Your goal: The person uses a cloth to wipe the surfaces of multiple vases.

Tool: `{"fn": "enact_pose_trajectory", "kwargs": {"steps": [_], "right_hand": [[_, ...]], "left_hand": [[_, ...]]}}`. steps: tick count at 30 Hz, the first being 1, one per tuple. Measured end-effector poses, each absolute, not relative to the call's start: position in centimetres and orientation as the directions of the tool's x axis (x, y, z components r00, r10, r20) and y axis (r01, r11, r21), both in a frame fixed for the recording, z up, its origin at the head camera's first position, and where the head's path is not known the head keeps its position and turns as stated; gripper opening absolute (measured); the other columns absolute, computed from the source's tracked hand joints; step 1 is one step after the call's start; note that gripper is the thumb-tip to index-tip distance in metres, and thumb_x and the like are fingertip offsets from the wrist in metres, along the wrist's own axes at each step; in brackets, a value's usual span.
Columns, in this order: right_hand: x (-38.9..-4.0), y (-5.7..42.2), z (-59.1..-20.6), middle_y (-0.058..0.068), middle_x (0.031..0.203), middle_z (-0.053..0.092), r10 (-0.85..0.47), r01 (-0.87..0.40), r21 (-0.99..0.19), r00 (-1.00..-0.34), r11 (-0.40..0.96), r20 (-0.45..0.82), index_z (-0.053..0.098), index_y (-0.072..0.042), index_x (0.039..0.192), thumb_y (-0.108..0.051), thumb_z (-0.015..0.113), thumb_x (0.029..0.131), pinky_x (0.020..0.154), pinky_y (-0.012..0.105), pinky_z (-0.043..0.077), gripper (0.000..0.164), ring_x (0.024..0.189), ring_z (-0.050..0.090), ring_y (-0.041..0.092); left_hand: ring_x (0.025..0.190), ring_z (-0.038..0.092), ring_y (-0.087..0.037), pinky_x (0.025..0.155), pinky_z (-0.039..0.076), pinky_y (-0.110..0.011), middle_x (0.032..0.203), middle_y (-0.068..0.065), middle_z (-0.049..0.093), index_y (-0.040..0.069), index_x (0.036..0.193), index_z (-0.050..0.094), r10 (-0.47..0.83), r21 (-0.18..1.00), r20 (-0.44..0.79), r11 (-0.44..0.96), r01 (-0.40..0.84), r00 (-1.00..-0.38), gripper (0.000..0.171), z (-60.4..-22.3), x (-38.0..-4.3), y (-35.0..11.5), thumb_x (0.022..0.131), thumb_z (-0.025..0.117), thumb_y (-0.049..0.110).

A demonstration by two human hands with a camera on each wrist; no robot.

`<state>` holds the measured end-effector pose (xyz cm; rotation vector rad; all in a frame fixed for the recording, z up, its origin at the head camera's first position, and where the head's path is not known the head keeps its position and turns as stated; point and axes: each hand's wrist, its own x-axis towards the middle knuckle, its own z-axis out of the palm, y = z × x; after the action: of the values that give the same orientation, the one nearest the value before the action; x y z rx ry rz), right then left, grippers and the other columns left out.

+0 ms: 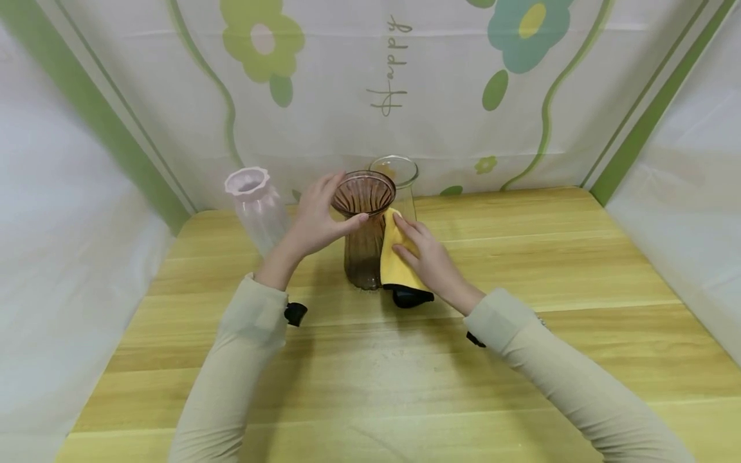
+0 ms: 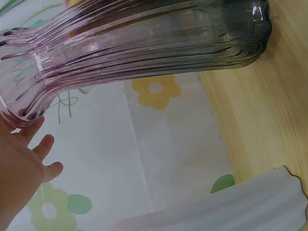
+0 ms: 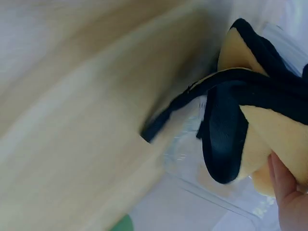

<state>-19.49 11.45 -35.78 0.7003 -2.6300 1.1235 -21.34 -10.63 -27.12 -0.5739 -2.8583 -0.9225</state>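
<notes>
A ribbed glass vase (image 1: 363, 247), purplish at the flared top and smoky grey below, stands upright on the table; the left wrist view shows its ribbed side (image 2: 159, 48). My left hand (image 1: 318, 218) holds it by the rim, thumb on the near side and fingers at the left. In the left wrist view, fingertips of that hand (image 2: 21, 168) meet the rim. My right hand (image 1: 431, 260) grips a yellow cloth (image 1: 396, 257) with black edging against the vase's right side. The right wrist view shows the cloth (image 3: 274, 134) bunched and folded, with part of the hand (image 3: 293, 207).
Behind the held vase stands a clear glass vase (image 1: 408, 193), partly hidden. A pink-and-white vase (image 1: 257, 209) with a scalloped rim is to the left, near my left forearm. The wooden table (image 1: 550, 257) meets a flower-printed curtain (image 1: 347, 83) at the back.
</notes>
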Motion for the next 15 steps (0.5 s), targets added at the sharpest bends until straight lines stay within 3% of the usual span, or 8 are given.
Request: {"fn": "enact_pose_trajectory", "kwargs": {"steps": [7, 15], "right_hand": [[-19.4, 10.5, -34.2, 0.014, 0.151, 0.038, -0.280, -0.528, -0.667, -0.848, 0.526, 0.451, 0.032, -0.009, 0.149, -0.020, 0.057, 0.096, 0.115, 0.049, 0.031, 0.059, 0.139, 0.036, 0.035], [-19.4, 10.8, -35.5, 0.017, 0.148, 0.040, -0.333, -0.488, -0.630, -0.873, 0.605, 0.357, 0.030, -0.012, 0.150, -0.021, 0.057, 0.096, 0.109, 0.049, 0.039, 0.061, 0.132, 0.044, 0.038]], "left_hand": [[0.147, 0.014, -0.038, 0.117, 0.014, -0.062, 0.159, -0.017, 0.017, 0.010, 0.154, 0.014, 0.361, 0.565, 0.150, 0.733, 0.379, -0.920, 0.091, -26.8, -21.4, -10.9, 0.085, 0.062, 0.044], [0.148, 0.009, -0.035, 0.116, 0.012, -0.063, 0.161, -0.013, 0.010, 0.013, 0.155, 0.007, 0.367, 0.588, 0.137, 0.717, 0.373, -0.920, 0.094, -27.2, -21.4, -10.9, 0.085, 0.060, 0.047]]}}
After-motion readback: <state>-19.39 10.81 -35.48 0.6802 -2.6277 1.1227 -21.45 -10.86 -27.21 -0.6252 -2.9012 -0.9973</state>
